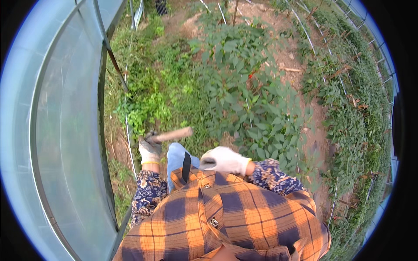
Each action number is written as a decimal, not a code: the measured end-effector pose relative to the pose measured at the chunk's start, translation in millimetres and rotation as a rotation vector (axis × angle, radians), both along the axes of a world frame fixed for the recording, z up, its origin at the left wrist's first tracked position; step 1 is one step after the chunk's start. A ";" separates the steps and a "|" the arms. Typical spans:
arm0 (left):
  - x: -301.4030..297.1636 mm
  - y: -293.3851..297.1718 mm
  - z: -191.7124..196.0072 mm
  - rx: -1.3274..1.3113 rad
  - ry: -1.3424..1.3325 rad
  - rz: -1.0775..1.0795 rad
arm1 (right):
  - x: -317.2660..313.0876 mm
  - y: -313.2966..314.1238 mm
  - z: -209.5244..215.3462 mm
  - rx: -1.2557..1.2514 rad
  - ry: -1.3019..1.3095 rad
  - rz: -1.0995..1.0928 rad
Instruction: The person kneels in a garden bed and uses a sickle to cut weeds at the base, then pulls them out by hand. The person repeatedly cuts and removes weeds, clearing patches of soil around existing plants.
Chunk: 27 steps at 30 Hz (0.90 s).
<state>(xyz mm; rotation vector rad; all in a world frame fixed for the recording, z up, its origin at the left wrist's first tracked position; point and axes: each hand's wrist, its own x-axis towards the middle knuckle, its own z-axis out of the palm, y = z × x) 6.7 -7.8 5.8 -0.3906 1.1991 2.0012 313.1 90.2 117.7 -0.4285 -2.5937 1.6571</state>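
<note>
My left hand (150, 150), in a white work glove with dark, soiled fingers, is closed around a short wooden handle (172, 135). The bare end of the handle points to the right; whatever lies at its other end is hidden by my fingers and the leaves. Close to my waist, my right hand (226, 160) wears a white glove with a yellow cuff edge. It is slightly blurred and its fingers are mostly turned out of sight, so its grip is unclear. Low bright green plants (150, 106) grow just beyond my left hand.
To the left rises a clear plastic greenhouse wall (69, 130) on curved metal ribs. Pepper plants (257, 108) with a red fruit stand ahead of my right hand. A bare soil path (320, 143) separates them from another leafy row (357, 108) along the right side.
</note>
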 end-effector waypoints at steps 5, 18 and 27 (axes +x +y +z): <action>-3.0 -10.7 -7.7 -0.190 0.062 0.005 | 28.1 2.8 13.5 0.041 0.111 -0.518; 39.5 26.1 -74.1 -0.390 0.326 -0.297 | -64.1 -18.1 -116.9 -0.018 -0.419 -0.339; 67.7 45.0 -165.5 -0.423 0.471 -0.785 | -72.5 -89.4 -254.4 -0.816 -0.512 -0.698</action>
